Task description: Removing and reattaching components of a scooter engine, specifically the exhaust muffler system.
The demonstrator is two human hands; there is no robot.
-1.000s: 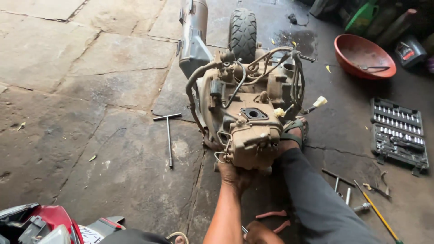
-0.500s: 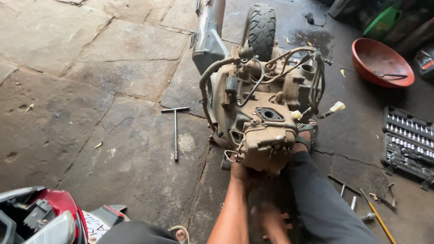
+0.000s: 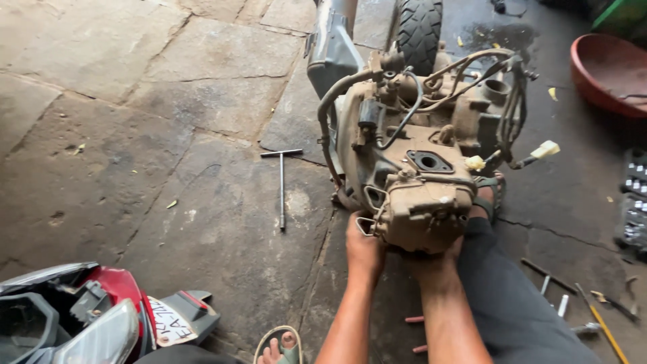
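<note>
A dirty tan scooter engine (image 3: 418,168) with hoses, wires and a rear tyre (image 3: 418,23) lies on the stone floor. My left hand (image 3: 364,246) grips the lower left corner of its cylinder head. My right hand (image 3: 435,259) is pressed under the head's lower right edge, its fingers mostly hidden beneath the metal. My dark-trousered leg (image 3: 512,303) stretches along the right side of the engine, with a sandalled foot (image 3: 488,195) against it.
A T-handle wrench (image 3: 282,185) lies left of the engine. A red basin (image 3: 606,67) and a socket set (image 3: 633,202) sit at the right. Loose tools (image 3: 593,317) lie by my leg. A red scooter tail (image 3: 87,317) fills the bottom left, with a sandalled foot (image 3: 280,347) near it.
The camera has moved closer and tilted, so the engine looks larger. My right hand came up from low near my leg to the underside of the cylinder head, joining the left.
</note>
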